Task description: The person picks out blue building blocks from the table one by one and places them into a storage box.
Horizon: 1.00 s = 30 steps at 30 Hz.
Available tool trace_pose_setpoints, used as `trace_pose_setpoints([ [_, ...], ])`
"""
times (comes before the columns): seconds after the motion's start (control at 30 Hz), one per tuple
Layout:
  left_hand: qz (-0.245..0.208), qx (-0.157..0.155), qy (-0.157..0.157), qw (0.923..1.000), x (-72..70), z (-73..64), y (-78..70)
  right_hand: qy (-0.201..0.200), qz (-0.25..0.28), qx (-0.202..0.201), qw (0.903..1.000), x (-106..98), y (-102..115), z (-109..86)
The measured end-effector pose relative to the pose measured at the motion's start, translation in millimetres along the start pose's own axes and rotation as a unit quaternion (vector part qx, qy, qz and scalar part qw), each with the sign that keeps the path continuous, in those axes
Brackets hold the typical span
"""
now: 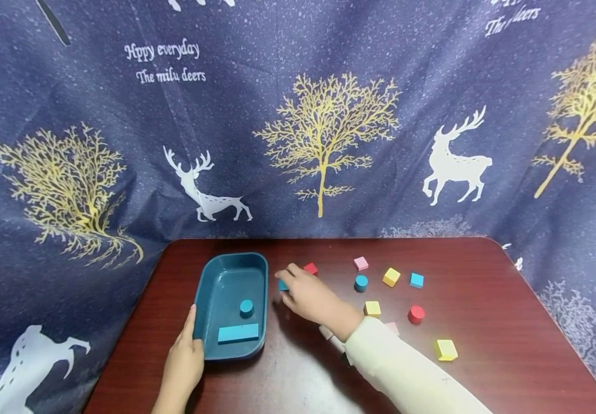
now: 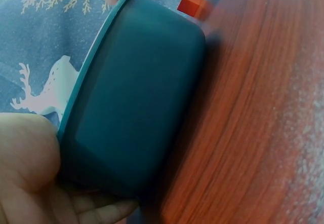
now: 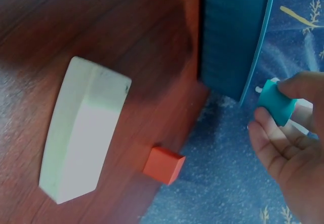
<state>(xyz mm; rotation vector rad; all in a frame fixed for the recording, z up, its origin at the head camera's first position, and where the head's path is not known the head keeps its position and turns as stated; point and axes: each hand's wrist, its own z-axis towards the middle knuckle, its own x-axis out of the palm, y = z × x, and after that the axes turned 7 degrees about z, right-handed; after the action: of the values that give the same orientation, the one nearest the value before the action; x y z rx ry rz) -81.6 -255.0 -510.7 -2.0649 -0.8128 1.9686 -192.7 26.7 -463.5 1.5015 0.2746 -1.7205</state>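
Observation:
A dark teal plastic tray (image 1: 231, 359) is on the left part of the table. My left hand (image 1: 183, 359) grips its near left side; in the left wrist view the left hand's fingers (image 2: 104, 213) lie against the lower end of the tray's wall. Inside the tray are a blue cylinder (image 1: 246, 308) and a long blue block (image 1: 238, 333). Just right of the tray, my right hand (image 1: 310, 294) pinches a small blue block (image 3: 276, 103) between thumb and fingertips, off the tabletop. A red block (image 1: 310, 268) sits just beyond the right hand.
Right of the tray lie several loose blocks: a pink one (image 1: 361, 263), a blue cylinder (image 1: 361, 283), yellow cubes (image 1: 391, 277), a blue block (image 1: 416, 280) and a red cylinder (image 1: 416, 314). A long white block (image 3: 86, 133) lies near the right forearm. A patterned cloth (image 1: 277, 190) hangs behind the table.

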Motion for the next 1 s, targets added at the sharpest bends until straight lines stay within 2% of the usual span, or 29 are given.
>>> trace_pose_setpoints([
  [0.43,-0.001,-0.003,0.002,1.0,-0.9,-0.5,-1.2,0.007,0.002,-0.03,0.9995,1,22,11.0],
  [1.0,0.002,0.005,-0.001,1.0,-0.9,-0.5,-0.1,0.02,-0.024,-0.071,0.997,21,47,28.1],
])
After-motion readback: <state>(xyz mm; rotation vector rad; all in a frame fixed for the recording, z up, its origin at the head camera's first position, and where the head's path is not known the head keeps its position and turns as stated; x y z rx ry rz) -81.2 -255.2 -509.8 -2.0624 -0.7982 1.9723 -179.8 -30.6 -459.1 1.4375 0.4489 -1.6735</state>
